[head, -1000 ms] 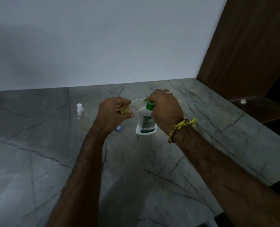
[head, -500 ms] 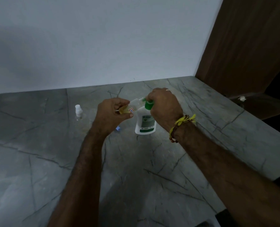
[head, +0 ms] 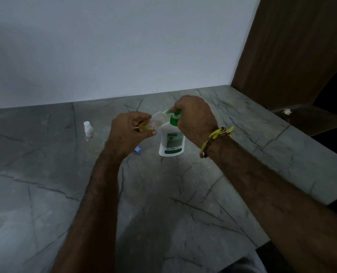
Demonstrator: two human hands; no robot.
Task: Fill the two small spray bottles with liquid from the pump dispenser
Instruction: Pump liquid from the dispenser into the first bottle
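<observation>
At ten o'clock a capped spray bottle (head: 88, 129) stands on the surface (head: 45, 194); our left hand (head: 129, 131) pinches a bottle (head: 153, 123) tilted, mouth toward two o'clock at the nozzle; our right hand (head: 195, 117) curls over the dispenser (head: 171, 141) pump.

The room is dim and bluish, with soft light on the far wall (head: 124, 46) that fades to grey shadow at the left, a faint shine on the stone floor (head: 35, 213), dark far-right corners, and straight lines bending near the edges.
</observation>
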